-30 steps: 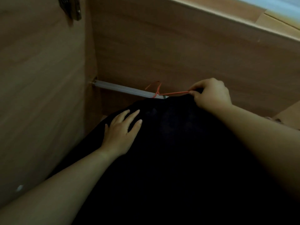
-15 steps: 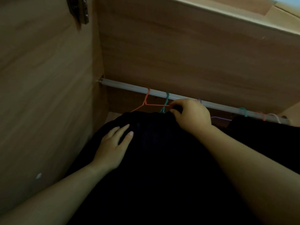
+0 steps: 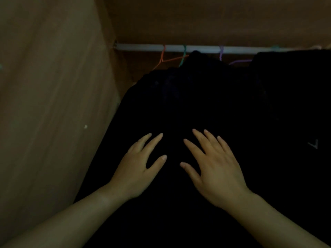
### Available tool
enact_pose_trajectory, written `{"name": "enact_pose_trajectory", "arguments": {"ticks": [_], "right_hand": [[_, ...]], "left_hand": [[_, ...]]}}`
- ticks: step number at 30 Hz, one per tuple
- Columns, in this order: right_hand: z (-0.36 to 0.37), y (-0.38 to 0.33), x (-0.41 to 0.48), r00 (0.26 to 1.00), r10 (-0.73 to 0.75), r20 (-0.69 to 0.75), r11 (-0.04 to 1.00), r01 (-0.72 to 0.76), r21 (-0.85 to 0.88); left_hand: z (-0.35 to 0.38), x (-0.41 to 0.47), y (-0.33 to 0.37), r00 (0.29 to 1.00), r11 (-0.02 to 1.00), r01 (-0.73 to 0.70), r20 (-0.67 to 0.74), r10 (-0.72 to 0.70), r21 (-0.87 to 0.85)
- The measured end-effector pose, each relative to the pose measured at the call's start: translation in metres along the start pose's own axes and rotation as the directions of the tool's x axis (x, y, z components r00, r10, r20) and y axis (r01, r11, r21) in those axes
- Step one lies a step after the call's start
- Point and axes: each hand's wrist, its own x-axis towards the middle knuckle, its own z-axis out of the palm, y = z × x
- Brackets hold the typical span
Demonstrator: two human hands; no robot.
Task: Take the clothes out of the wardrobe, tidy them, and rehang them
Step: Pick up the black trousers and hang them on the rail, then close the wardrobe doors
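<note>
A black garment (image 3: 188,104) hangs from an orange hanger (image 3: 163,57) on the white wardrobe rail (image 3: 143,47). My left hand (image 3: 138,167) and my right hand (image 3: 213,167) both lie flat on its front, side by side, fingers straight and spread, gripping nothing. A green hanger (image 3: 183,57) hooks the rail just right of the orange one, its lower part hidden behind the cloth. The garment's lower part runs out of view in the dark.
A purple hanger (image 3: 222,54) carries another dark garment (image 3: 295,83) further right on the rail. The wooden side wall (image 3: 53,104) stands close on the left and the back panel (image 3: 215,18) rises behind the rail.
My right hand let go of the orange hanger and came down onto the garment's front. My left hand slid lower on the cloth. The hanger now sits on the rail.
</note>
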Motion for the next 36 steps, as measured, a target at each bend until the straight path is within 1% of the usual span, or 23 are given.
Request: {"name": "enact_pose_trajectory", "arguments": {"ticks": [5, 8, 11, 14, 16, 19, 22, 25, 27, 29, 31, 33, 34, 36], "right_hand": [[0.012, -0.013, -0.063, 0.997, -0.037, 0.066, 0.994, 0.03, 0.102], [0.007, -0.017, -0.101, 0.99, -0.046, 0.132, 0.989, 0.026, 0.144], [-0.001, -0.024, -0.147, 0.977, -0.048, 0.209, 0.986, 0.013, 0.166], [-0.013, -0.034, -0.198, 0.948, -0.051, 0.315, 0.985, -0.005, 0.172], [-0.023, -0.044, -0.237, 0.914, -0.047, 0.403, 0.985, -0.024, 0.17], [-0.042, -0.061, -0.299, 0.834, -0.012, 0.551, 0.984, -0.089, 0.156], [-0.074, -0.079, -0.358, 0.748, 0.06, 0.662, 0.969, -0.203, 0.142], [-0.116, -0.097, -0.407, 0.659, 0.143, 0.738, 0.937, -0.331, 0.114], [-0.143, -0.105, -0.437, 0.607, 0.177, 0.775, 0.914, -0.394, 0.1], [-0.173, -0.112, -0.462, 0.585, 0.218, 0.781, 0.903, -0.425, 0.067], [-0.204, -0.12, -0.485, 0.562, 0.236, 0.793, 0.896, -0.442, 0.047], [-0.235, -0.13, -0.506, 0.538, 0.227, 0.812, 0.899, -0.436, 0.037], [-0.249, -0.135, -0.516, 0.532, 0.22, 0.818, 0.904, -0.425, 0.034], [-0.276, -0.147, -0.535, 0.512, 0.197, 0.836, 0.907, -0.418, 0.042]], "left_hand": [[0.022, -0.059, 0.005, 0.995, 0.995, 0.02, 0.096, -0.029, 0.098], [0.026, -0.091, 0.013, 0.984, 0.986, 0.056, 0.158, -0.082, 0.159], [0.025, -0.125, 0.021, 0.957, 0.975, 0.119, 0.241, -0.163, 0.187], [0.026, -0.164, 0.034, 0.907, 0.958, 0.185, 0.338, -0.253, 0.22], [0.026, -0.199, 0.046, 0.864, 0.946, 0.23, 0.4, -0.306, 0.227], [0.028, -0.256, 0.068, 0.801, 0.93, 0.271, 0.478, -0.362, 0.25], [0.029, -0.319, 0.089, 0.753, 0.917, 0.295, 0.526, -0.396, 0.268], [0.031, -0.385, 0.11, 0.705, 0.896, 0.288, 0.558, -0.438, 0.339], [0.03, -0.423, 0.129, 0.675, 0.881, 0.312, 0.568, -0.47, 0.357], [0.025, -0.455, 0.152, 0.645, 0.87, 0.323, 0.586, -0.49, 0.373], [0.016, -0.486, 0.177, 0.618, 0.877, 0.342, 0.623, -0.48, 0.337], [0.003, -0.515, 0.202, 0.62, 0.881, 0.385, 0.63, -0.468, 0.276], [-0.005, -0.528, 0.213, 0.634, 0.878, 0.401, 0.613, -0.471, 0.26], [-0.025, -0.554, 0.237, 0.646, 0.868, 0.403, 0.582, -0.494, 0.289]]}}
